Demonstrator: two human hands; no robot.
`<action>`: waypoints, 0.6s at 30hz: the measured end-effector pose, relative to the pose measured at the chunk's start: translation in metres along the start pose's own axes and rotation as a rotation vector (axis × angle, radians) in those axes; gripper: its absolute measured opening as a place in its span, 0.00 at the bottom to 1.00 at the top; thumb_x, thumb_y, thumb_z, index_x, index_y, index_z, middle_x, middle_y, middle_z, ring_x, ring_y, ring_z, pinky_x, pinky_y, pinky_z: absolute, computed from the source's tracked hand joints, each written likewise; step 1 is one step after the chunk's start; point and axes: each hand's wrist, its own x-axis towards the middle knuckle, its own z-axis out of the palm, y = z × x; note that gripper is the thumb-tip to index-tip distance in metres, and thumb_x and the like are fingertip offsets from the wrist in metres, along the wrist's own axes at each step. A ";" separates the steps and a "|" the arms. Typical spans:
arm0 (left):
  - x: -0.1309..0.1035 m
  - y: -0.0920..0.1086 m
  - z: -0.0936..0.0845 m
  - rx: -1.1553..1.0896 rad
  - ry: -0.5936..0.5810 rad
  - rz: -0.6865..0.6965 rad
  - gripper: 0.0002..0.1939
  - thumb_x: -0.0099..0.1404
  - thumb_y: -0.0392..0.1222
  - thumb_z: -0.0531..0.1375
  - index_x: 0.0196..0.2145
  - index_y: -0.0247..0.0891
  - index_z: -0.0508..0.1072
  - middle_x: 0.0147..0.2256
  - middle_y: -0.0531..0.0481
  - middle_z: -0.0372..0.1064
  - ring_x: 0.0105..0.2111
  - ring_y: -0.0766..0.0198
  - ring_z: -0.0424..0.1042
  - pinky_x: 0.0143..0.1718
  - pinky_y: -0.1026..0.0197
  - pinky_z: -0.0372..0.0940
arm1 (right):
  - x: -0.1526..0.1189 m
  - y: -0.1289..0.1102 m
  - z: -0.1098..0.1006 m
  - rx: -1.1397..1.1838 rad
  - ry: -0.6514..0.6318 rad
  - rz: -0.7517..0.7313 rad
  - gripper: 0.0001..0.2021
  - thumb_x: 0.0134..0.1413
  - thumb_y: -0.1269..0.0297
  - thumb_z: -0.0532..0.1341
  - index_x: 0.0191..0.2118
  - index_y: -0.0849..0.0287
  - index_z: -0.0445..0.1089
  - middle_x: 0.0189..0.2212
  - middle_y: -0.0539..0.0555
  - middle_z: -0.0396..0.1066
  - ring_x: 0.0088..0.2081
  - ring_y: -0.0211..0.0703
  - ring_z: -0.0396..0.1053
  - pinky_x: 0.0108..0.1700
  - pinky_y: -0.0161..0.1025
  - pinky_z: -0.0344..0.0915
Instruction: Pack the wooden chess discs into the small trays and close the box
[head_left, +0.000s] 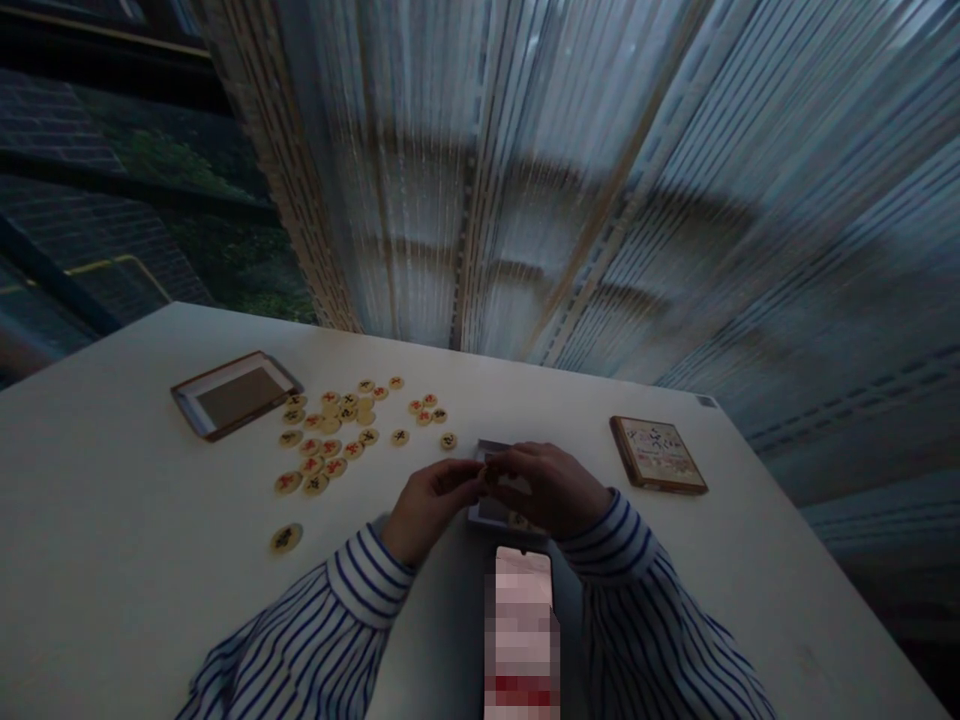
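My left hand [429, 508] and my right hand [553, 488] meet fingertip to fingertip above a small shallow box [496, 444]. Both are closed in a pinch; a small pale edge, seemingly of a Chinese chess piece [483, 470], shows between the fingertips, mostly hidden. Inside the box's near part lies a round wooden piece [517, 520], partly covered by my right hand. Left of the hands, several round Chinese chess pieces [332, 448] with red or black characters lie scattered, a few overlapping or blank side up. One black-marked piece [286, 538] sits apart, nearer me.
An open box lid or tray [199, 425] stands at the far left. On the right lies a brown box [664, 455] with a printed cover. A phone [523, 625] is in front of the small box, between my forearms. A striped curtain [510, 200] hangs behind the white table [780, 590].
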 end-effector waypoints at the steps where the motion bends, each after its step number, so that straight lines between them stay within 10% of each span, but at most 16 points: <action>1: 0.000 0.000 0.000 0.000 0.009 0.001 0.19 0.42 0.46 0.68 0.32 0.34 0.74 0.33 0.45 0.76 0.34 0.58 0.73 0.39 0.54 0.67 | 0.000 0.000 0.000 -0.005 0.001 -0.005 0.07 0.51 0.64 0.60 0.36 0.58 0.71 0.31 0.54 0.73 0.32 0.40 0.70 0.34 0.36 0.62; 18: 0.002 0.002 -0.005 0.225 0.132 0.120 0.15 0.51 0.50 0.60 0.29 0.34 0.73 0.27 0.46 0.74 0.23 0.65 0.70 0.27 0.62 0.65 | -0.001 0.003 0.004 -0.069 -0.080 0.065 0.05 0.46 0.68 0.60 0.32 0.59 0.70 0.29 0.53 0.72 0.31 0.39 0.68 0.34 0.35 0.60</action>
